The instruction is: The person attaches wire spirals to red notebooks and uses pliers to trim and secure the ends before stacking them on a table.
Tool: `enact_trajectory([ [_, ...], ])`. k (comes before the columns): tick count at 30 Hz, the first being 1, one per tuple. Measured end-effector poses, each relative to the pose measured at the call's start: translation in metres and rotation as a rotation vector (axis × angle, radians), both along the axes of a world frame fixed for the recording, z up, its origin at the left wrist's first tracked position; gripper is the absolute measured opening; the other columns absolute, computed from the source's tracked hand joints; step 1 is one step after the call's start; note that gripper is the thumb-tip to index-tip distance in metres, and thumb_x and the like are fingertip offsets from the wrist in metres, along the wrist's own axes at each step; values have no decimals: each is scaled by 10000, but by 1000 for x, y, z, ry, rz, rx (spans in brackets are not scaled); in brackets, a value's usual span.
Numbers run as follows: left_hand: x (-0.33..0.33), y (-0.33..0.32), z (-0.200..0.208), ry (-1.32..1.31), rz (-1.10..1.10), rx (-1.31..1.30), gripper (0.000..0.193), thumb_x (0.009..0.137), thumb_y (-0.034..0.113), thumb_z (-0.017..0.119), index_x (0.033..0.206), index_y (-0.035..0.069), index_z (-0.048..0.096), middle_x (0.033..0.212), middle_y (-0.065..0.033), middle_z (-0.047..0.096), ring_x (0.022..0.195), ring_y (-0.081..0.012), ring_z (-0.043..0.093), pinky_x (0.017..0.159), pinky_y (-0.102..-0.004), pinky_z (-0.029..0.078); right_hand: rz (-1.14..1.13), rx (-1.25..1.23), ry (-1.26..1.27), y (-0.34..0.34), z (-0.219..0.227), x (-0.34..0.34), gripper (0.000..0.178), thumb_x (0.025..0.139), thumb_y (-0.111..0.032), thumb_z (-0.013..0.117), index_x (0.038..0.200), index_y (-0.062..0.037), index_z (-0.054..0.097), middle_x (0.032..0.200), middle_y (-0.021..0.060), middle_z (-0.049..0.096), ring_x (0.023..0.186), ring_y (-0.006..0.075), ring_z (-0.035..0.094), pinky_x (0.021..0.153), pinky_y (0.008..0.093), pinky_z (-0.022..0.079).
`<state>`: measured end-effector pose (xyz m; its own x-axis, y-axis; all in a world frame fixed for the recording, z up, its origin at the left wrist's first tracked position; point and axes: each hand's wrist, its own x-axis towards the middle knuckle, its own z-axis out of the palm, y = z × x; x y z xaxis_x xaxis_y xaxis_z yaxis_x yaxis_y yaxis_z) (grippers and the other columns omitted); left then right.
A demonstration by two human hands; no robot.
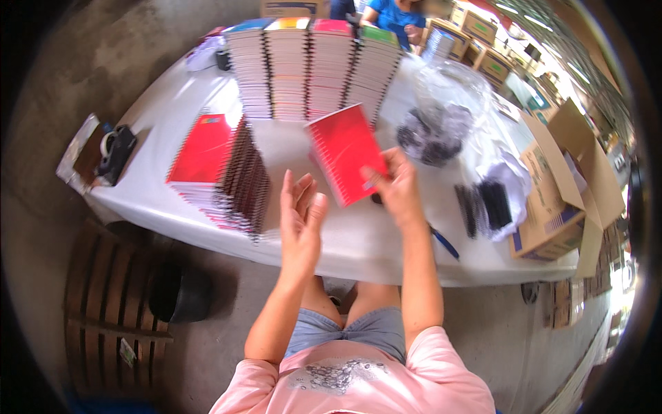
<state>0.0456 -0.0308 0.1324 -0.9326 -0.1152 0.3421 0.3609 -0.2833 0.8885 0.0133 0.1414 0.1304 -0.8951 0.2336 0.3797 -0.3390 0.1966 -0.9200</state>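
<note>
A red spiral notebook [348, 153] is tilted in the air over the table, its coil along the left edge. My right hand [400, 186] grips it by the lower right corner, thumb on the cover. Close to its left, my left hand [301, 214] is raised with fingers stretched and nothing in it. A stack of red spiral notebooks [203, 152] stands on the table to the left, coils showing on its right side. Behind are tall notebook stacks with blue [249, 26], yellow [288, 23], pink [331, 26] and green [379, 36] covers.
The white-covered table [158, 214] holds a tape dispenser [117, 152] at left. At right lie black coils [493, 203], clear plastic bags [455, 90], a blue-handled tool [445, 243] and an open cardboard box [552, 200]. A person in blue [393, 17] is across the table. Below stands a black bin [181, 293].
</note>
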Motion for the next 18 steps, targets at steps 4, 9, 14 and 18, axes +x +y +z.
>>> enact_trajectory([
  [4, -15, -11, -23, -82, -197, 158, 286, 925, 133, 547, 1147, -46, 525, 1003, -77, 635, 919, -104, 578, 783, -231, 460, 91, 86, -83, -7, -14, 55, 341, 782, -199, 727, 1046, -52, 570, 868, 34, 636, 808, 105, 596, 718, 261, 488],
  [9, -10, -18, -1, 370, 43, -926, 210, 807, 20, 593, 1004, 90, 606, 917, -31, 632, 895, -211, 593, 907, -384, 407, -708, 765, -369, 148, -36, 74, 375, 830, -253, 625, 1145, -60, 560, 1021, 179, 631, 944, 310, 612, 824, 397, 472],
  [14, -10, -13, -41, 439, -150, -1269, 195, 779, 10, 567, 958, 86, 573, 997, -49, 548, 1067, -274, 471, 908, -570, 332, -905, 1158, -714, 219, -79, 69, 377, 826, -209, 605, 1172, -82, 523, 1109, 230, 554, 1033, 375, 543, 852, 459, 455],
  [18, -6, -1, -60, 496, 19, -1125, 331, 693, 294, 704, 890, 74, 556, 972, -99, 501, 1050, -313, 454, 876, -553, 312, -819, 1145, -810, 237, -58, 60, 250, 819, -141, 582, 1053, -53, 581, 1002, 239, 613, 950, 410, 591, 791, 493, 483],
])
